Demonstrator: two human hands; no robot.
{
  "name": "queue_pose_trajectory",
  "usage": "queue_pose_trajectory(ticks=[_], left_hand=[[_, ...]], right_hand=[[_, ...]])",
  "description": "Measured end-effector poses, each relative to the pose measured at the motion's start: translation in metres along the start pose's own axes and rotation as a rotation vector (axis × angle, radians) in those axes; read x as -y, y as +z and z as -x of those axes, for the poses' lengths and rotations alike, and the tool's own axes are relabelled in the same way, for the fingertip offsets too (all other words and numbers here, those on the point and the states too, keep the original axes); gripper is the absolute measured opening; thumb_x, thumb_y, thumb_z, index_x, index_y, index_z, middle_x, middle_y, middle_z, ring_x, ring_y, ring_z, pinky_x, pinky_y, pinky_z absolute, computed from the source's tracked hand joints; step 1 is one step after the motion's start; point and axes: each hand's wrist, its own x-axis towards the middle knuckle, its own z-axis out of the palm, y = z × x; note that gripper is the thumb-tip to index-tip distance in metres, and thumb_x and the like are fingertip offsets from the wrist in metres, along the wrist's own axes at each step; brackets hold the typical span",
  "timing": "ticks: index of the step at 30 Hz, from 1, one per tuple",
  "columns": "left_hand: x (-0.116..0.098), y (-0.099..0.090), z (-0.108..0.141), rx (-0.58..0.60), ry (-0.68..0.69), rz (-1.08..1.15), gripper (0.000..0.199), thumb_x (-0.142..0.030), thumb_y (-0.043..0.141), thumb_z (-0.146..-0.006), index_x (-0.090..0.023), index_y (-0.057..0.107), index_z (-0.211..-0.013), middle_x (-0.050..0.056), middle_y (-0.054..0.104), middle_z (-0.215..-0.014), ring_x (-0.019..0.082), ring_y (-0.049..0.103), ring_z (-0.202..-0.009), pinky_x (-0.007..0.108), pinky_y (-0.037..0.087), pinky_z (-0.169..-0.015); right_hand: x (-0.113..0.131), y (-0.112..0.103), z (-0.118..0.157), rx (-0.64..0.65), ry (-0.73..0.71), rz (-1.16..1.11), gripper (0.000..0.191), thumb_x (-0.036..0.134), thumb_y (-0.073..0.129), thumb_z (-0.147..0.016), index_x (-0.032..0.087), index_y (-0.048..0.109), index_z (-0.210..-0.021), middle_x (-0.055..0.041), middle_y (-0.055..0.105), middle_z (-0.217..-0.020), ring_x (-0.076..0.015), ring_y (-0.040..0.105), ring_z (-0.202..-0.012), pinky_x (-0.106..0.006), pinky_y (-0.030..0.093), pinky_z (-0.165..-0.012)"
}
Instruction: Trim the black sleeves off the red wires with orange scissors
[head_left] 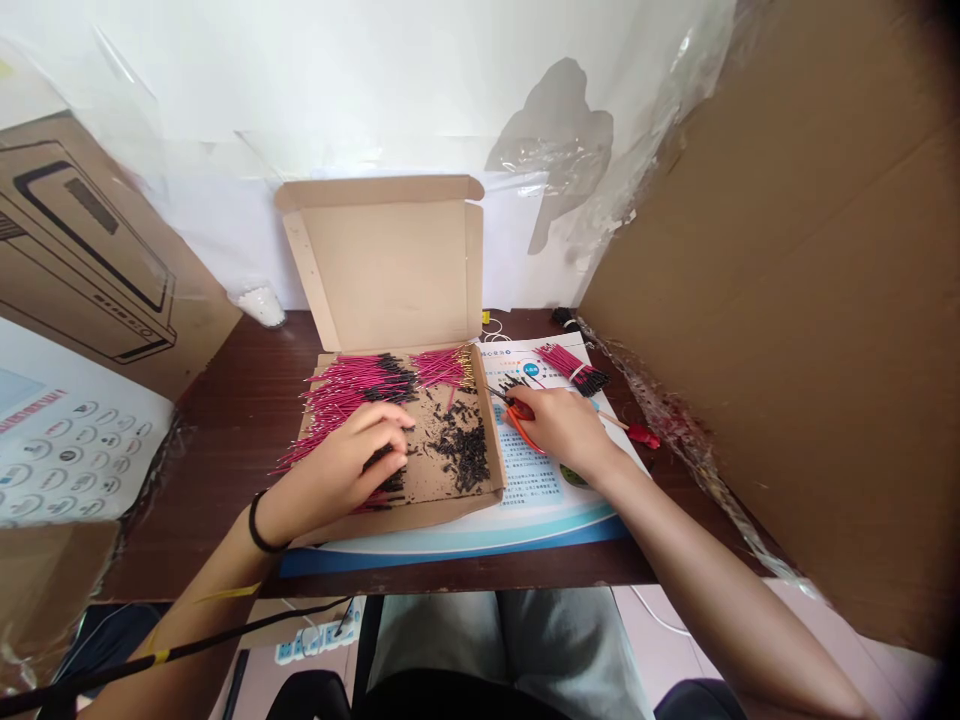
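Observation:
My left hand [364,450] is over the left part of an open cardboard box [409,495], above rows of pink-red wires [330,400] with black ends. Its fingers are curled, with a gap between thumb and fingertips where dark ends show. In my right hand [562,420], just past the box's right wall, are orange-handled scissors [519,420], their metal tip pointing left at that wall. Short black cut pieces [463,450] lie scattered across the box floor. Behind them sits a smaller group of pink-red wires [439,367] with gold-coloured tips.
A tied bundle of pink-red wires [574,368] rests on a printed sheet [532,490] under the box. The box lid [390,270] stands up behind. Large cardboard panels [795,300] flank the dark table [202,460]. A white container [261,303] stands back left.

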Motion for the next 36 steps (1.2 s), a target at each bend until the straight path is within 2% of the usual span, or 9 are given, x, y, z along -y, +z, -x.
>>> queue_pose_trajectory(ticks=[2,3,5,8,10,14,18,28,36], left_hand=[[-0.005,0.002,-0.015,-0.090,-0.044,0.281,0.009,-0.020,0.044,-0.091,-0.018,0.050,-0.085,0.007,0.060,-0.107,0.016,0.058,-0.096,0.032,0.046,-0.083],[-0.009,0.005,-0.024,-0.098,-0.073,0.475,0.008,-0.021,0.042,-0.092,-0.019,0.049,-0.089,0.005,0.061,-0.095,0.013,0.059,-0.082,0.029,0.047,-0.074],[-0.015,0.015,-0.042,-0.111,-0.112,0.846,0.006,-0.025,0.044,-0.092,-0.020,0.045,-0.090,-0.002,0.053,-0.072,0.008,0.050,-0.060,0.023,0.042,-0.058],[-0.019,0.037,-0.063,-0.106,-0.172,1.224,0.015,-0.026,0.057,-0.086,-0.019,0.049,-0.097,-0.003,0.049,-0.071,0.006,0.041,-0.054,0.020,0.032,-0.050],[-0.017,0.051,-0.069,-0.144,-0.224,1.300,0.020,-0.028,0.063,-0.082,-0.016,0.055,-0.096,-0.001,0.051,-0.071,0.006,0.044,-0.057,0.021,0.032,-0.052],[-0.005,0.070,-0.066,-0.209,-0.268,1.211,0.025,-0.038,0.063,-0.082,-0.014,0.064,-0.091,0.001,0.056,-0.069,0.006,0.043,-0.054,0.021,0.031,-0.050],[0.004,0.077,-0.058,-0.276,-0.233,1.041,0.024,-0.038,0.061,-0.084,-0.016,0.068,-0.090,0.002,0.059,-0.069,0.007,0.046,-0.055,0.022,0.035,-0.051],[0.000,0.071,-0.055,-0.371,-0.230,0.781,0.024,-0.039,0.060,-0.083,-0.015,0.065,-0.083,0.003,0.063,-0.070,0.008,0.050,-0.055,0.021,0.041,-0.052],[-0.003,0.070,-0.054,-0.379,-0.223,0.673,0.023,-0.038,0.062,-0.080,-0.015,0.065,-0.081,0.004,0.065,-0.070,0.012,0.056,-0.059,0.023,0.046,-0.056]], right_hand=[[0.000,0.002,0.000,-0.004,0.012,-0.004,0.028,0.037,0.044,-0.087,0.028,0.066,-0.102,-0.0052,0.072,-0.083,-0.0189,0.061,-0.069,-0.026,0.024,-0.053],[0.000,0.002,0.000,-0.008,0.014,-0.006,0.028,0.037,0.045,-0.087,0.028,0.066,-0.103,-0.0055,0.072,-0.084,-0.0193,0.061,-0.070,-0.026,0.025,-0.053],[0.001,0.003,0.000,-0.023,0.010,-0.015,0.028,0.036,0.046,-0.086,0.028,0.066,-0.103,-0.0057,0.072,-0.084,-0.0200,0.062,-0.070,-0.027,0.026,-0.053],[0.004,0.001,0.002,-0.077,0.024,-0.075,0.024,0.033,0.048,-0.086,0.027,0.067,-0.099,-0.0044,0.072,-0.079,-0.0196,0.062,-0.068,-0.027,0.028,-0.052],[0.007,0.000,0.004,-0.152,0.040,-0.172,0.023,0.033,0.050,-0.087,0.026,0.068,-0.100,-0.0030,0.072,-0.078,-0.0181,0.062,-0.066,-0.026,0.032,-0.054],[0.014,0.001,0.008,-0.307,-0.002,-0.370,0.027,0.034,0.058,-0.084,0.022,0.066,-0.107,-0.0031,0.073,-0.081,-0.0150,0.062,-0.065,-0.025,0.041,-0.062],[0.019,0.004,0.011,-0.352,-0.077,-0.420,0.024,0.032,0.060,-0.083,0.021,0.068,-0.104,-0.0032,0.072,-0.079,-0.0144,0.062,-0.063,-0.025,0.043,-0.060],[0.025,0.008,0.019,-0.395,-0.227,-0.450,0.023,0.030,0.060,-0.084,0.018,0.068,-0.102,-0.0046,0.071,-0.079,-0.0154,0.064,-0.067,-0.025,0.047,-0.061],[0.028,0.009,0.019,-0.384,-0.254,-0.401,0.022,0.023,0.062,-0.083,0.016,0.068,-0.102,-0.0074,0.073,-0.087,-0.0189,0.068,-0.076,-0.027,0.051,-0.067]])
